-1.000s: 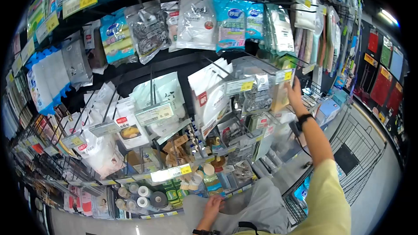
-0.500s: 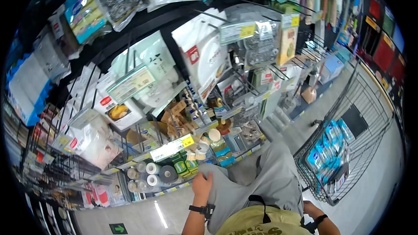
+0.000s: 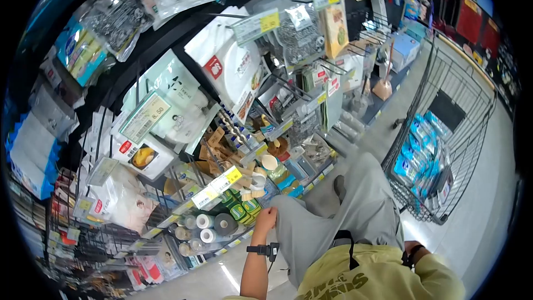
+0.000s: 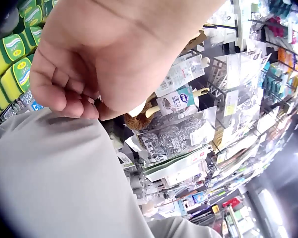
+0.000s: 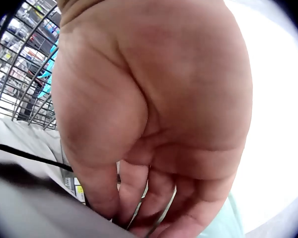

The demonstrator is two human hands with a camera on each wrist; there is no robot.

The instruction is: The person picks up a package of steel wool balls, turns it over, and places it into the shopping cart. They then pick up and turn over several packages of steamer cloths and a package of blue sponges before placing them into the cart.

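My left hand hangs beside the knee of the grey trousers, its fingers loosely curled and holding nothing. In the left wrist view its fingertips are right at the trouser cloth. Green and yellow sponge packs are on the low shelf near this hand, beside several upright rolls. My right hand is down by the right hip, partly hidden by the sleeve. The right wrist view shows its palm bare, with fingers relaxed and nothing gripped.
A wire shopping cart stands on the right, with several blue packets inside. The rack on the left carries hanging bags, wooden brushes and steel-wool packs. Metal hooks and price tags stick out towards me.
My right hand was up at a package on the rack one second ago; it has dropped to my hip. The view has turned, bringing the cart's packets into sight. My left hand stays by the knee.
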